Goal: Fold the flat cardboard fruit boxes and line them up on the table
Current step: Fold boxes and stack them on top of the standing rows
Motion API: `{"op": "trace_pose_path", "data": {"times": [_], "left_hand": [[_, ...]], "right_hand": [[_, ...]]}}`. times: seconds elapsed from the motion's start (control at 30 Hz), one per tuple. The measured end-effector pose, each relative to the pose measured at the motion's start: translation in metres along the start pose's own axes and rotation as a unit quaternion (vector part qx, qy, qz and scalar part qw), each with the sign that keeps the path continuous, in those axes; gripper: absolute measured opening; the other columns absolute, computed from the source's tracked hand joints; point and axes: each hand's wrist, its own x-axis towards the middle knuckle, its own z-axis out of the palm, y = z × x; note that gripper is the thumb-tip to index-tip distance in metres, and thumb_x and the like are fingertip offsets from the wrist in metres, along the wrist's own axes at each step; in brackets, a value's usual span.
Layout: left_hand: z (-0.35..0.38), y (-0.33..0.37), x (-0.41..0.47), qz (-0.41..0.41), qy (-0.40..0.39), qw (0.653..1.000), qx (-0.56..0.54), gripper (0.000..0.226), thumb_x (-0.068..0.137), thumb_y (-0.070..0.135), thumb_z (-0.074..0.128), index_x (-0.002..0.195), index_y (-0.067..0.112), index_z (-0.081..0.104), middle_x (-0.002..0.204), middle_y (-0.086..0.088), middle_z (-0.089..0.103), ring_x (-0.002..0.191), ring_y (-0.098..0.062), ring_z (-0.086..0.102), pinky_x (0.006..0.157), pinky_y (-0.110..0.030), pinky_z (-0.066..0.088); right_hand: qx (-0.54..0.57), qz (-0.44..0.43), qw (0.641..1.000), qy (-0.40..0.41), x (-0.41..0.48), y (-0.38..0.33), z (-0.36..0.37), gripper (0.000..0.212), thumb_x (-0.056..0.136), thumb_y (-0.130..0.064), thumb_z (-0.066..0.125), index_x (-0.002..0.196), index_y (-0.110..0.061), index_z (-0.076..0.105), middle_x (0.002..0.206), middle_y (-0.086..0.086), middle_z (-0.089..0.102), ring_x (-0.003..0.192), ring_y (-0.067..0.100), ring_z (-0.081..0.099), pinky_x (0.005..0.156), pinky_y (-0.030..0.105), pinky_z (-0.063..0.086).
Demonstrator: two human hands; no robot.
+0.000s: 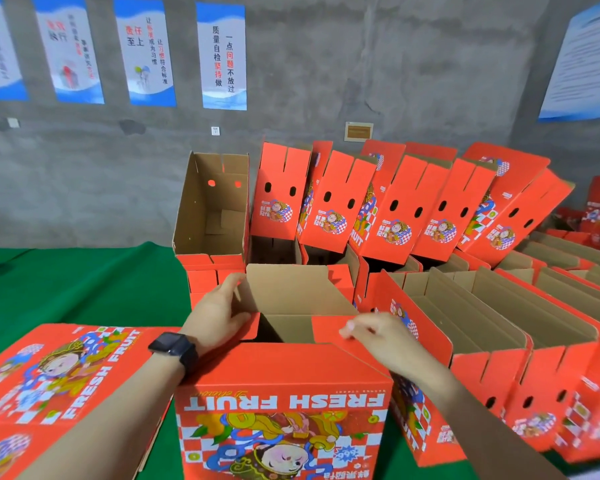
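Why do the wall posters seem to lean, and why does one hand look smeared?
Head view: the wide lens bends the edges, so the posters tilt; the right hand and the finished boxes at the lower right are blurred; the left hand, gripping the box, is sharper; light is even, without glare.

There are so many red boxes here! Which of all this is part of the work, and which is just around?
Part of the job: box being folded, held by left hand and right hand; flat boxes; finished boxes; table.
Just around: wall posters; wall plaque.
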Motion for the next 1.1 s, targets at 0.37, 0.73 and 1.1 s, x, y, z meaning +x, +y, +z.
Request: {"op": "trace_pose_path", "data": {"times": [0.37,0.73,1.1], "left_hand": [[-0.030,0.007,-0.003,-0.038,-0.044,0.998,0.002,0.033,0.090,0.049,0.055,0.067,0.028,0.063,0.070,0.011,0.061,0.071,-0.012,0.056,0.063,-0.022,0.040],[-0.034,0.014,0.002,-0.123,-0.289,0.947,0.065,0.075,0.077,0.042,0.075,0.140,0.026,0.038,0.140,0.002,0.046,0.124,-0.019,0.046,0.106,-0.032,0.036],[-0.025,0.024,0.016,-0.106,-0.325,0.923,0.176,0.078,0.080,0.052,0.068,0.143,0.022,0.035,0.139,-0.005,0.038,0.126,-0.023,0.040,0.105,-0.034,0.035]], "right_hand": [[0.016,0.110,0.988,-0.108,0.054,-0.021,-0.008,0.048,0.098,-0.054,0.037,0.130,-0.025,0.056,0.096,-0.002,0.061,0.075,0.008,0.060,0.063,0.019,0.047],[-0.195,0.055,0.947,-0.250,0.061,-0.028,-0.014,0.075,0.076,-0.059,0.069,0.138,-0.022,0.049,0.142,0.001,0.048,0.128,0.022,0.044,0.105,0.039,0.039],[-0.119,0.113,0.958,-0.236,0.053,-0.031,-0.001,0.065,0.086,-0.037,0.067,0.142,-0.022,0.038,0.140,0.003,0.040,0.122,0.023,0.046,0.098,0.033,0.042]]}}
